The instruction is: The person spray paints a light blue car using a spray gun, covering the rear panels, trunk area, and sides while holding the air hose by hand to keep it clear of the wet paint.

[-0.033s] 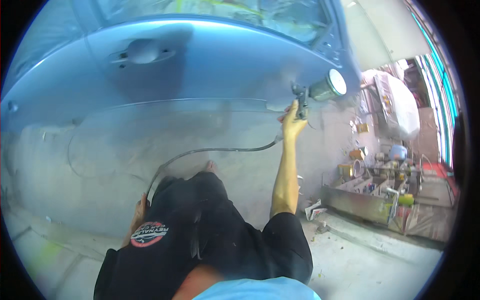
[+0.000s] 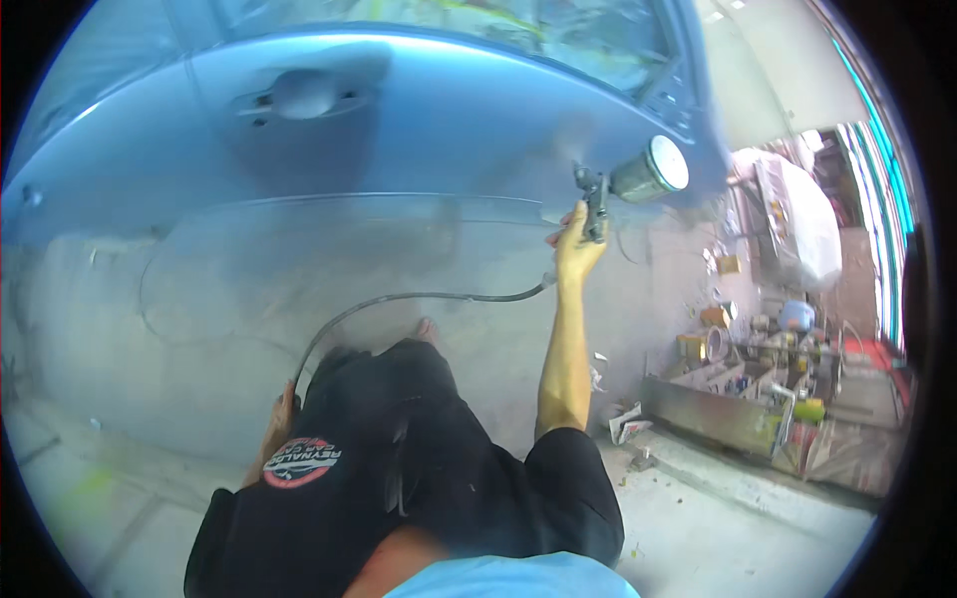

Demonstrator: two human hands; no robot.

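Observation:
My right hand [image 2: 576, 249] is wrapped round the handle of a dark spray gun [image 2: 596, 207]. A metal paint cup [image 2: 643, 174] with a pale lid tilts out to the right of the gun. The gun is held close to a blue car door [image 2: 449, 120], apart from its surface, and a faint mist hangs by its nozzle. From below the gun a black air hose [image 2: 419, 296] curves left across to my left hand [image 2: 281, 419]. That hand is closed on the hose beside my left thigh, its fingers partly hidden.
Sheeting covers the car window [image 2: 498, 30]. On the right stand a low divided metal bin [image 2: 708, 404] with cans and tools, several cans [image 2: 703, 346] on the floor, and a plastic-wrapped object [image 2: 802, 224]. Crumpled paper [image 2: 628, 424] lies near my right elbow.
The spray gun in my right hand has shifted slightly left along the door. The whole view has moved a little; my left hand keeps its hold on the hose.

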